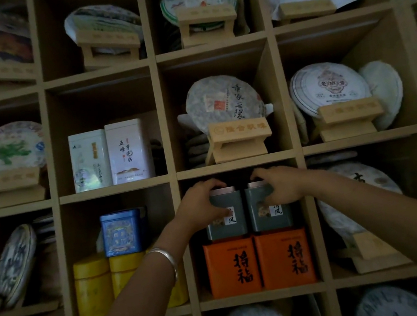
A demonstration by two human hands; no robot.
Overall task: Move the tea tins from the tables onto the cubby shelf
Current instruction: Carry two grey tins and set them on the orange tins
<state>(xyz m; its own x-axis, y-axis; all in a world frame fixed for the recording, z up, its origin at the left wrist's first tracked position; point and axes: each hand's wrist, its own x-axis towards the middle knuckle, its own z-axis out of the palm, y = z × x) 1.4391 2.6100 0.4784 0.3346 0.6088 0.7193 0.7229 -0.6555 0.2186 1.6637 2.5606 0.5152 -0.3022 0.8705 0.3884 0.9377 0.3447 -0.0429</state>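
Observation:
Two grey-green tea tins stand side by side on top of two orange tins inside one cubby of the wooden shelf [233, 165]. My left hand [201, 205] grips the left grey tin [227, 224] around its top and front. My right hand [279, 187] grips the right grey tin [268, 218] the same way. Under them sit the left orange tin [232, 267] and the right orange tin [285, 258], each with black characters. A silver bangle is on my left wrist.
The cubby to the left holds a blue tin [123, 232] on yellow tins [93, 286]. Above that, two white tins [110, 155] stand together. Most other cubbies hold round wrapped tea cakes [222, 102] on wooden stands.

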